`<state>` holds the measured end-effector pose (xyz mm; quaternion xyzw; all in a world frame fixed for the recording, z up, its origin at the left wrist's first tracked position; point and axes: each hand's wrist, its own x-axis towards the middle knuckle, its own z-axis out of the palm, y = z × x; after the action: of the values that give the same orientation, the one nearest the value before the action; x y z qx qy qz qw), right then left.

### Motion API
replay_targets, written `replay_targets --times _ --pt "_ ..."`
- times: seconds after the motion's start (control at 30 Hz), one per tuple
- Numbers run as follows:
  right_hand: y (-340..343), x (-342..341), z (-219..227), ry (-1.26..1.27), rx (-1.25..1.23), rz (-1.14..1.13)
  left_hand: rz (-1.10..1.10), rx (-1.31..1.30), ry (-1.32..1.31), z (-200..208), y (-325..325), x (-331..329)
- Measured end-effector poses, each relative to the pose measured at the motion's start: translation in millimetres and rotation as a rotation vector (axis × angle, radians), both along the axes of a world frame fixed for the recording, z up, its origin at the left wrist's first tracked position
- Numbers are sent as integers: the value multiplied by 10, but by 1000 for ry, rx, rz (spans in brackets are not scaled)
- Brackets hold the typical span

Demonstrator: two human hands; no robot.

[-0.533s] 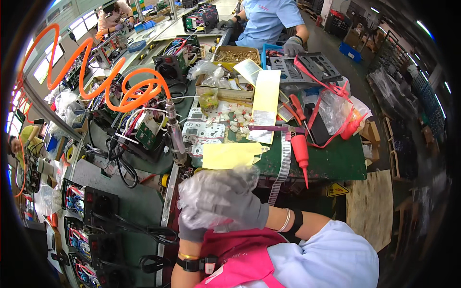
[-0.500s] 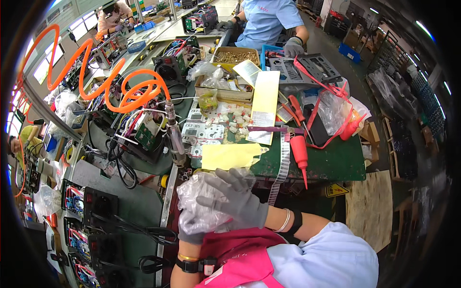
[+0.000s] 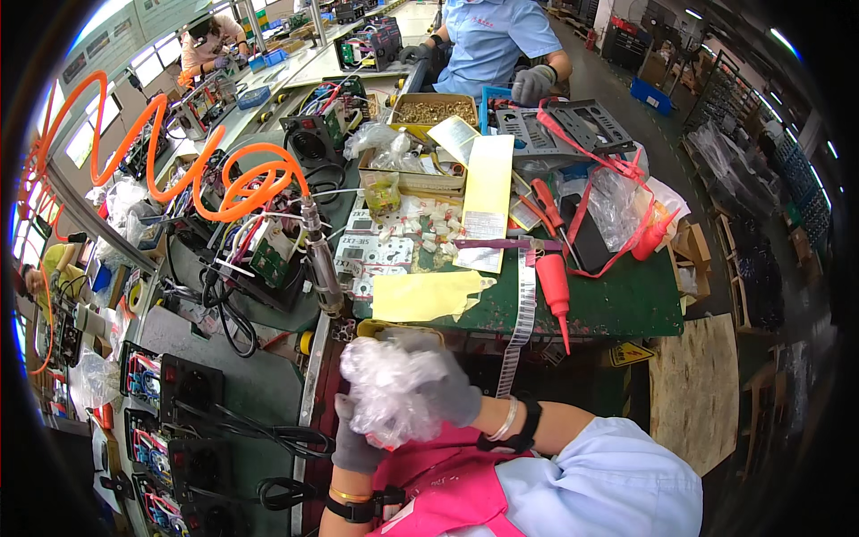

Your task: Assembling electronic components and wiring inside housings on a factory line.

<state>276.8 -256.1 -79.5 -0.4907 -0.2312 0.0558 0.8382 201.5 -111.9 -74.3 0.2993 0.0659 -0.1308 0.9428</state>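
A crumpled clear plastic bag (image 3: 391,380) is bunched up between my two gloved hands, in front of the bench edge. My left hand (image 3: 356,440), in a grey glove, closes on the bag's lower left side. On its right side my right hand (image 3: 454,391), also grey-gloved and smeared by motion, presses and grips the bag; part of its fingers is hidden. Whatever the bag may contain cannot be made out. Just beyond it, on the green bench (image 3: 591,309), lies a torn yellow sheet (image 3: 420,297).
An orange coiled hose (image 3: 259,174) carries a hanging driver (image 3: 320,259). Red glue bottle (image 3: 553,286), screwdriver (image 3: 548,201), black phone (image 3: 588,240) and white connectors (image 3: 429,224) lie on the bench. Machine units (image 3: 192,385) line the left. Across the bench sits a co-worker (image 3: 501,40).
My right hand has gone from spread fingers over the bag to gripping its right side. The bag is bunched up tighter. The co-worker's gloved hand has shifted slightly left.
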Motion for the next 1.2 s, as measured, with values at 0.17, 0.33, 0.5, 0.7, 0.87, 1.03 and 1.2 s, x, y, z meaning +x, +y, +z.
replay_targets --times 0.17,0.33,0.5,0.7,0.87,1.03,1.2 --pt "357 -160 97 -744 -593 16 289 -19 27 106 57 -267" --pt "655 -365 333 -565 -309 866 695 553 -7 468 206 -1192" --pt "1133 -919 350 -90 -182 1109 1044 908 12 482 380 -2506" --pt "1438 -1445 305 -211 -336 1315 1896 289 -6 723 1213 -4881" --pt "1717 -1845 220 -425 -512 1277 2340 144 886 836 2223 -6438" --pt "1985 -2070 36 -926 -552 1047 2158 902 1355 7 2696 -7035" --pt "2131 -2109 -125 -822 -600 1089 840 1735 1425 -289 2777 -6676"
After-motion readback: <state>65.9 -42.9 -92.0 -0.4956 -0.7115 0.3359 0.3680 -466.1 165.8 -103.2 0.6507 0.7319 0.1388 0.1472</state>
